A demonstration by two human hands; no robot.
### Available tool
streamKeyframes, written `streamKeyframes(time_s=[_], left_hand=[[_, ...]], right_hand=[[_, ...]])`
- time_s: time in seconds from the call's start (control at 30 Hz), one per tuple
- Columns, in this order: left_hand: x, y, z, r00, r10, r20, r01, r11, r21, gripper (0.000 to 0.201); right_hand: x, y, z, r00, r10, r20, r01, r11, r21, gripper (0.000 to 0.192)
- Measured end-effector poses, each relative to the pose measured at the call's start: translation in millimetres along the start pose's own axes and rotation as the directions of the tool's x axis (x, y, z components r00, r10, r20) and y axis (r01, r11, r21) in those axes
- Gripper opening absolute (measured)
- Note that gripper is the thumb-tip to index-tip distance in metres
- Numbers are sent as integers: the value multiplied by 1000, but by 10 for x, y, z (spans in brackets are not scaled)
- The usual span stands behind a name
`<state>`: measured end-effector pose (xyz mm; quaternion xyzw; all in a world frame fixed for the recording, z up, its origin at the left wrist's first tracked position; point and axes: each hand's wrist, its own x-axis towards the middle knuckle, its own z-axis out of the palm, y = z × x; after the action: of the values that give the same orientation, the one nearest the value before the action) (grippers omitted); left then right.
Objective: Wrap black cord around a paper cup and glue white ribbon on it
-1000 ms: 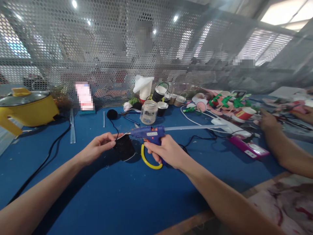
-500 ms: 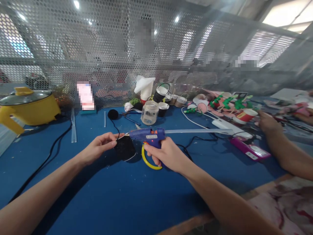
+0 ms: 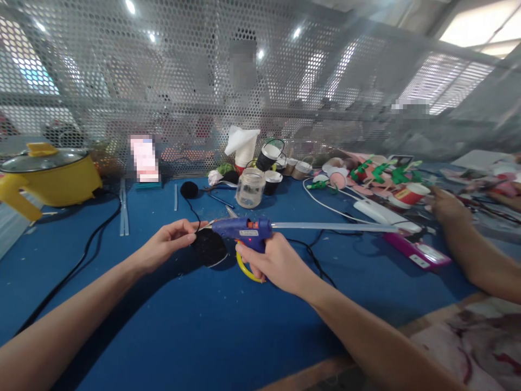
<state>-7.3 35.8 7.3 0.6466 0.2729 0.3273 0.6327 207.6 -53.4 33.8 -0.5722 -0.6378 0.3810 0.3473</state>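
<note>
A: We hold the glue gun (image 3: 243,231) in our right hand (image 3: 277,262), fingers wrapped round the grip. Its body is blue moulded plastic with an orange slider on top, a white label on the side and a yellow loop trigger below. A long, clear glue stick (image 3: 334,226) projects straight out of the rear, level over the blue table (image 3: 195,320).

B: And the nozzle?

A: The nozzle points left and meets the black cup (image 3: 208,247), which lies tilted on the table between our two hands. The cup's surface is matt, fuzzy and dark, with a thin pale rim showing at the lower edge.

B: Left hand state?

A: Our left hand (image 3: 166,247) pinches the top edge of the cup between thumb and forefinger, the remaining fingers curled under. A black yarn strand (image 3: 191,209) runs from that point back to a small black yarn ball (image 3: 189,189).

B: Surrounding items?

A: A clear glass jar (image 3: 249,188) stands behind the gun. A yellow pot (image 3: 49,176) with a glass lid sits far left, backed by perforated metal mesh (image 3: 163,81). Another person's hand (image 3: 448,209) rests on the table at right, near a magenta case (image 3: 419,251).
</note>
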Motion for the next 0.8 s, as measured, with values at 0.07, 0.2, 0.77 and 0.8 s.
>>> streamKeyframes(time_s=[0.07, 0.2, 0.77, 0.8], left_hand=[[-1, 2, 6, 1000, -1, -5, 1, 1000, 4, 10], [-2, 8, 17, 1000, -1, -23, 2, 1000, 20, 12], [1, -24, -14, 999, 27, 17, -27, 1000, -7, 10], [0, -19, -11, 1000, 24, 15, -24, 1000, -5, 10]], right_hand=[[-5, -6, 16, 1000, -2, -5, 2, 1000, -16, 30], [-11, -24, 55, 1000, -18, 3, 18, 1000, -15, 24], [34, -15, -45, 1000, 25, -18, -25, 1000, 4, 28], [40, -17, -50, 999, 32, -21, -32, 999, -2, 28]])
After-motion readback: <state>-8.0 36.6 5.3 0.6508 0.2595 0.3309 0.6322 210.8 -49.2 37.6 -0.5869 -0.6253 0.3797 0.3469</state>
